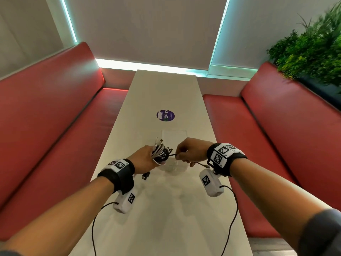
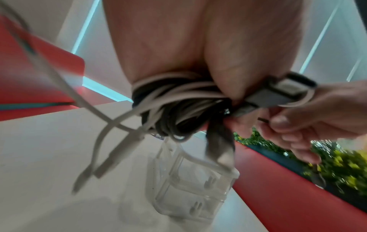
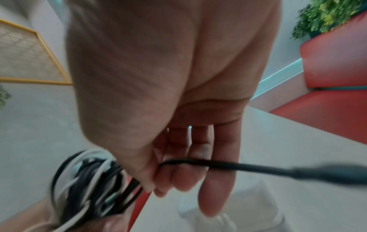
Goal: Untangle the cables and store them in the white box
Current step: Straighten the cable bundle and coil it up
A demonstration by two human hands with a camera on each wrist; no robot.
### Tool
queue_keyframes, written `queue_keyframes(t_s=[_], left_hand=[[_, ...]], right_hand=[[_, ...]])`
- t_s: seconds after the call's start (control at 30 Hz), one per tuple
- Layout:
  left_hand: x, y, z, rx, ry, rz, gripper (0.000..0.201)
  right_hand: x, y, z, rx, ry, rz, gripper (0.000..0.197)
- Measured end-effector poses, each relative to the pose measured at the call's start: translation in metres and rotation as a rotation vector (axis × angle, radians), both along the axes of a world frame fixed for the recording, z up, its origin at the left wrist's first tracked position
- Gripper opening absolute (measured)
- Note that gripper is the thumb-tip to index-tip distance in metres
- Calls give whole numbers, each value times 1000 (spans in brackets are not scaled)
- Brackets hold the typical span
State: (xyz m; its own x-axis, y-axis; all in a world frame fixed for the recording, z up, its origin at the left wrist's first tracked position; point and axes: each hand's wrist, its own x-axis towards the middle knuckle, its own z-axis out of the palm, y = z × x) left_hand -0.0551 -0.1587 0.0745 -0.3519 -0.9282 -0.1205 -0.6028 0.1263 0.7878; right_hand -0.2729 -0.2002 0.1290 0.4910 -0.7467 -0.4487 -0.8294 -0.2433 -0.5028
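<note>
While raised above the bench, the left hand grips the cable bundle; the right hand, just beside, pinches one black cable from it. Beyond sits the box.

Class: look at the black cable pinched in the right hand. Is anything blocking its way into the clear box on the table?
Yes: the black cable in the right hand is wound into the black-and-white cable bundle gripped by the left hand. The clear plastic box beneath looks unobstructed.
</note>
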Motion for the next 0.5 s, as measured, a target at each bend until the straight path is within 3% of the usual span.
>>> queue_keyframes(t_s=[0.17, 0.3, 0.43, 0.5], left_hand=[[7, -5, -9, 85, -30, 70, 18], [0, -4, -13, 204, 218, 121, 50], [-15, 2, -3, 222, 339, 34, 27], [-20, 3, 3, 215, 278, -27, 19]], right_hand=[[-9, -1, -6, 55, -168, -121, 16], [1, -2, -5, 61, -226, -126, 16], [15, 3, -7, 161, -302, -168, 22], [18, 4, -11, 134, -316, -212, 17]])
